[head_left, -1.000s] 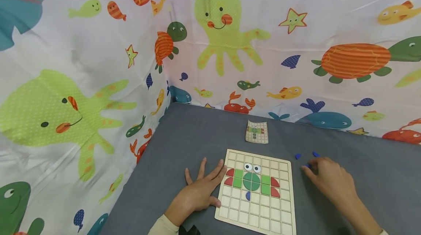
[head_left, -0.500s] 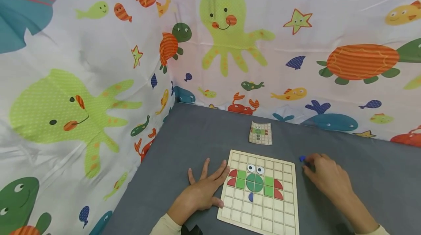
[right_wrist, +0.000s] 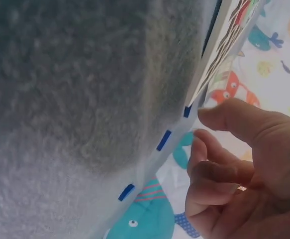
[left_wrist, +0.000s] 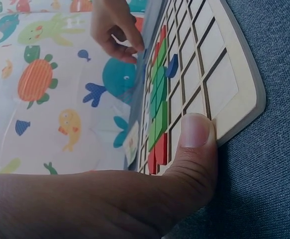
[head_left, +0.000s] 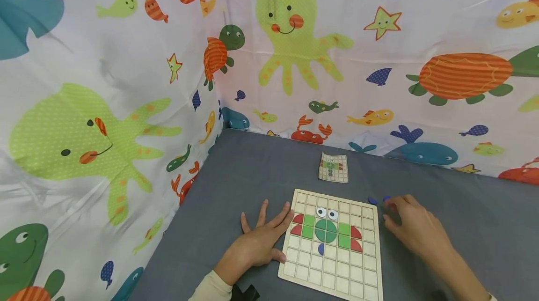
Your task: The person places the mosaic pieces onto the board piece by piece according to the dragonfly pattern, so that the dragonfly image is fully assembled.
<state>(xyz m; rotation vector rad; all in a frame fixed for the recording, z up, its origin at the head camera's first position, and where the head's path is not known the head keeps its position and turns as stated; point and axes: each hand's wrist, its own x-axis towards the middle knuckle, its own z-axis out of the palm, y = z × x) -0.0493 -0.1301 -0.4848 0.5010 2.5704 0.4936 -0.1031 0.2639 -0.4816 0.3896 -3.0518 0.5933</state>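
Note:
The wooden grid board [head_left: 303,273] lies on the grey cloth. My left hand [head_left: 257,247] rests spread at its left edge, fingertips and thumb touching the rim. Set in the board are googly-eye pieces [head_left: 327,214], a green circle of quarter pieces [head_left: 326,231], light green squares [head_left: 344,236], red quarter pieces [head_left: 356,239] and one blue quarter piece [head_left: 321,249]. Off its top right corner lie loose blue pieces [head_left: 372,201]. My right hand [head_left: 421,226] is over them with bent fingers. In the right wrist view, three blue pieces [right_wrist: 163,141] lie beyond its parted thumb and forefinger, which hold nothing visible.
Behind the board lies a small pattern card [head_left: 333,168] showing a similar figure on a grid. A sea-animal curtain [head_left: 337,48] hangs along the back and left of the table. A black object [head_left: 245,293] shows by the left wrist.
A loose blue piece has shifted left, closer to the board's corner, with my right hand beside it. My left hand keeps its place on the board. The head view has moved slightly.

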